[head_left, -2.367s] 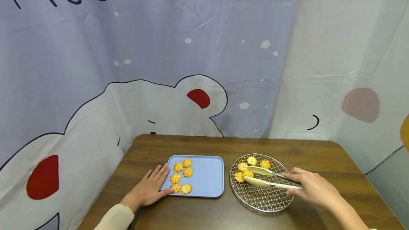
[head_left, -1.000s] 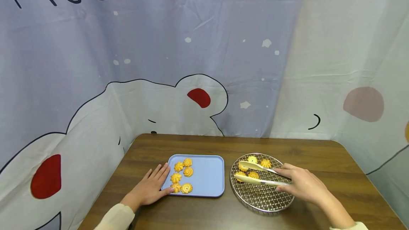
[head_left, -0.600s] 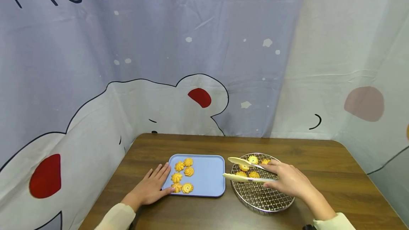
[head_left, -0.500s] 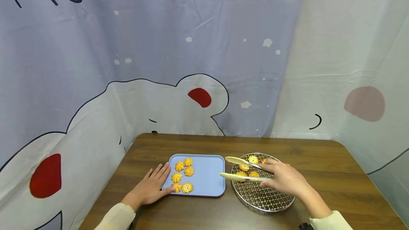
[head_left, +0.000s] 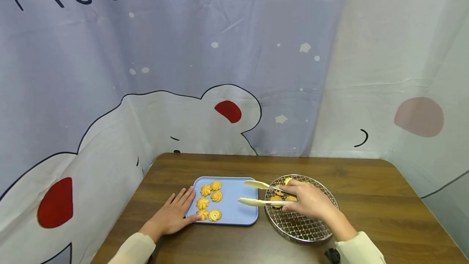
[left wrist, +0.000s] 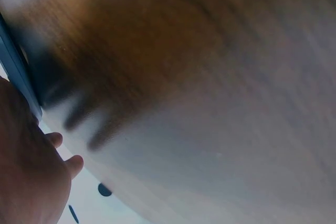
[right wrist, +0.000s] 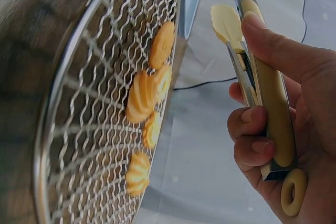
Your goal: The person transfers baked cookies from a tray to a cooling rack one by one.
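My right hand (head_left: 307, 201) grips cream tongs (head_left: 261, 193) by the handle, seen close in the right wrist view as tongs (right wrist: 261, 90). Their two tips stand apart with nothing between them, over the right part of a blue tray (head_left: 238, 211). Several swirl cookies (head_left: 209, 199) lie on the tray's left side. My left hand (head_left: 174, 212) rests flat on the table, fingertips touching the tray's left edge. A round wire rack (head_left: 304, 227) lies under my right hand; several cookies (right wrist: 148, 92) lie on it, partly hidden in the head view.
The brown wooden table (head_left: 366, 199) is walled at the back and both sides by a printed cloth curtain (head_left: 220, 93). The left wrist view is blurred and shows only table surface, my palm (left wrist: 26, 182) and the tray edge (left wrist: 16, 69).
My right hand has carried the tongs leftward from over the rack to over the tray's right side, tips apart and empty. The left hand has stayed put.
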`<state>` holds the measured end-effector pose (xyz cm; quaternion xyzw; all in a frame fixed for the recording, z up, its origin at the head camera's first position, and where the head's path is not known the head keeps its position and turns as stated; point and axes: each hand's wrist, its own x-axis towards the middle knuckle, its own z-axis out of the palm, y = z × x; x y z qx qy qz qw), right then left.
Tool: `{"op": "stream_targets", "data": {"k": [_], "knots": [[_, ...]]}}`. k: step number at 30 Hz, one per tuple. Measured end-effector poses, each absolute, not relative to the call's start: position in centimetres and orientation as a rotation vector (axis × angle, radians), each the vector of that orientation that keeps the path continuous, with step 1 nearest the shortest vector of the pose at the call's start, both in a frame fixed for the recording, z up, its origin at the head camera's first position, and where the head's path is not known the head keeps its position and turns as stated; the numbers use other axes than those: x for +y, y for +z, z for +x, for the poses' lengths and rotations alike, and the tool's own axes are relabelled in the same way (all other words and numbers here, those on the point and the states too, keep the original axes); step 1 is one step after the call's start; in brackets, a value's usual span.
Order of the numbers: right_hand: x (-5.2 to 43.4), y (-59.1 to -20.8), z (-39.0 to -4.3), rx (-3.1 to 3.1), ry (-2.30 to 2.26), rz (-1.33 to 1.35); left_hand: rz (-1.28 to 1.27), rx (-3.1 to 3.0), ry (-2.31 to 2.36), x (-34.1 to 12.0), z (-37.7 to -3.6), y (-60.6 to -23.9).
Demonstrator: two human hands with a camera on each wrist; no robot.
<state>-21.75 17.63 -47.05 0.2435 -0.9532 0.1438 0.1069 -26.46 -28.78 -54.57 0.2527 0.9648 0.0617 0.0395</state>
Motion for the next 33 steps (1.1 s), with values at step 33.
{"op": "stream_targets", "data": {"k": [33], "knots": [[11.0,-48.4,-24.1,-2.896,0.497,0.714,0.780,2.958,0.190,-28.7,-26.4,-54.3]]}}
